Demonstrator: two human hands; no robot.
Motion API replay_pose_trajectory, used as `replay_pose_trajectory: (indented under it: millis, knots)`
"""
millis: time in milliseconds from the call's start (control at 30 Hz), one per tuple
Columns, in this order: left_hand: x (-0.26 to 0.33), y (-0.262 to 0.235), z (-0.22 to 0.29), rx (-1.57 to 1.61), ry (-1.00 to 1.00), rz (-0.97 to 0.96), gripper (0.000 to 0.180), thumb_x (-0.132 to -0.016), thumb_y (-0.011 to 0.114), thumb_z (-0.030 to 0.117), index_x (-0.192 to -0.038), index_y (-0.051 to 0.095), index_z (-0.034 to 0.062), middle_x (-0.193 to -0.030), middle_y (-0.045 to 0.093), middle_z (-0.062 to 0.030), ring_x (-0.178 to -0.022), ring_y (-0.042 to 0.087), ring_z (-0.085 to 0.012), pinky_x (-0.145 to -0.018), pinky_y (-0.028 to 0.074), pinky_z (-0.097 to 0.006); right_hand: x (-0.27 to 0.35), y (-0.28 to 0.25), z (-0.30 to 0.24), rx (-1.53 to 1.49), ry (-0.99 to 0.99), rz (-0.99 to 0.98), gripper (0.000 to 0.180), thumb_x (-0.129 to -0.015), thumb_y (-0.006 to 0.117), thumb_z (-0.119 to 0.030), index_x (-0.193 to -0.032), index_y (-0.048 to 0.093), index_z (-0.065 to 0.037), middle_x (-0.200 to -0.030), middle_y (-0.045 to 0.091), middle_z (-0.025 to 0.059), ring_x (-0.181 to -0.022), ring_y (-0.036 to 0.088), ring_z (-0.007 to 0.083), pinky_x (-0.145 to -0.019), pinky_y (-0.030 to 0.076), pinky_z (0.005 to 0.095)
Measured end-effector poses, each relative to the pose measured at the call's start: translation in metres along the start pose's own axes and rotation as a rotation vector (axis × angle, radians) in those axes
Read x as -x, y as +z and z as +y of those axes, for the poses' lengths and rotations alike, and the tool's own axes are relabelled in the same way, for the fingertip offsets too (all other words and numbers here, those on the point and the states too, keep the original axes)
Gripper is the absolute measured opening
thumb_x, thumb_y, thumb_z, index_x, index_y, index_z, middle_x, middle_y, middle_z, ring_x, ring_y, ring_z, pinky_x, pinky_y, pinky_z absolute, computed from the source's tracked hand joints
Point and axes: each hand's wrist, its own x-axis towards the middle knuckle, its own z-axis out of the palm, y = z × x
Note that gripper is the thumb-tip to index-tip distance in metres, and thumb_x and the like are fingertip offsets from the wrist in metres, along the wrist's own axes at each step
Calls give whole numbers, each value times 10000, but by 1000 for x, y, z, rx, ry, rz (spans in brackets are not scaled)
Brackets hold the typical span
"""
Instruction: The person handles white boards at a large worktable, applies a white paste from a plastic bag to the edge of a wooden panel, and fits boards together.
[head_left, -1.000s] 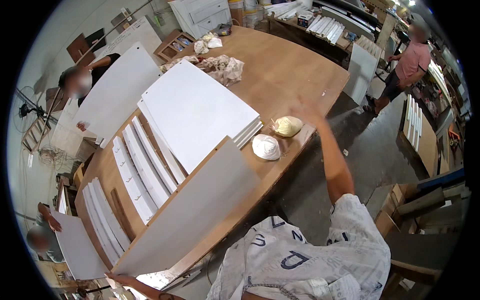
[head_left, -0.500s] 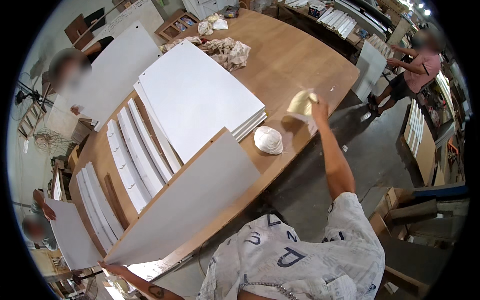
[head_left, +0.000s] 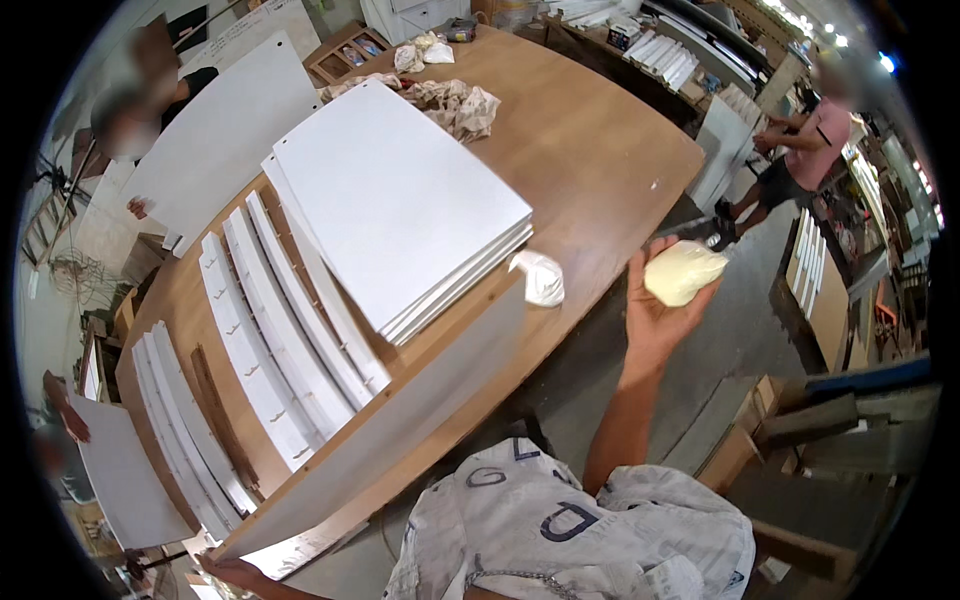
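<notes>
My left hand [head_left: 228, 570] grips the lower left corner of a white panel [head_left: 420, 405] that stands on its long edge, with a bare wood-coloured edge facing up. In my raised right hand [head_left: 665, 310] lies a pale yellow wad [head_left: 685, 273], smooth and rounded, cupped in palm and fingers beyond the table's near right edge; whether it is cloth or putty I cannot tell. A white bundle [head_left: 541, 279] sits on the table beside a stack of white panels [head_left: 405, 205], partly behind the standing panel's right end.
Long white strips [head_left: 260, 345] lie on the wooden table [head_left: 590, 120] left of the stack. Crumpled cloth [head_left: 455, 105] is at the back. Co-workers hold panels at the left, and a person in a pink shirt [head_left: 815, 145] stands far right. Wood pieces [head_left: 810, 420] are stacked at my right.
My right hand has lifted the pale yellow wad off the tabletop, drawn it toward me and turned palm up. The standing panel has tipped more upright, showing more of its top edge.
</notes>
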Motion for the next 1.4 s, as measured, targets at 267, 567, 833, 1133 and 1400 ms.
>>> replay_pose_trajectory:
  millis: [267, 567, 833, 1133, 1400]
  knots:
    - [-53, -80, -75, 481, -374, -691, 331, -941, 424, 267, -1146, 538, 33, -1116, 594, -115, -1066, 545, -236, -998, 403, -426, 92, 152, -2, 409, 185, -539, 619, -887, 540, -355, -1352, 330, -2, -1402, 309, 223, -1282, 309, 372, -1027, 304, 505]
    - [-12, -47, -7, 476, -392, -780, 669, -910, 318, 630, -750, 556, 26, -785, 580, -124, -733, 560, -235, -720, 448, -351, 329, 212, 200, -88, 1048, -437, 671, -860, 554, -462, -1400, 284, -167, -1345, 249, 187, -1239, 268, 341, -775, 481, 501]
    - [-11, -69, -11, 479, -374, -945, 808, -903, 125, 676, -720, 504, -13, -771, 568, -134, -732, 536, -226, -725, 410, -303, 415, 304, 280, -197, 1222, -493, 810, -793, 627, -508, -1440, 252, -196, -1451, 135, 182, -1337, 187, 351, -833, 501, 593]
    - [-7, -72, 2, 530, -254, -888, 851, -881, 153, 706, -699, 546, -27, -692, 582, -84, -637, 523, -136, -587, 411, -250, 477, 261, 330, 72, 1111, -673, 663, -879, 470, -560, -1329, 397, -79, -1293, 370, 248, -1160, 449, 378, -750, 562, 550]
    - [3, -71, -2, 450, -103, -781, 814, -924, 138, 638, -662, 526, -28, -643, 551, -100, -585, 515, -163, -551, 394, -267, 521, 257, 354, 662, 687, -580, 539, -902, 450, -516, -1126, 501, -28, -1013, 603, 174, -861, 646, 285, -589, 586, 442]
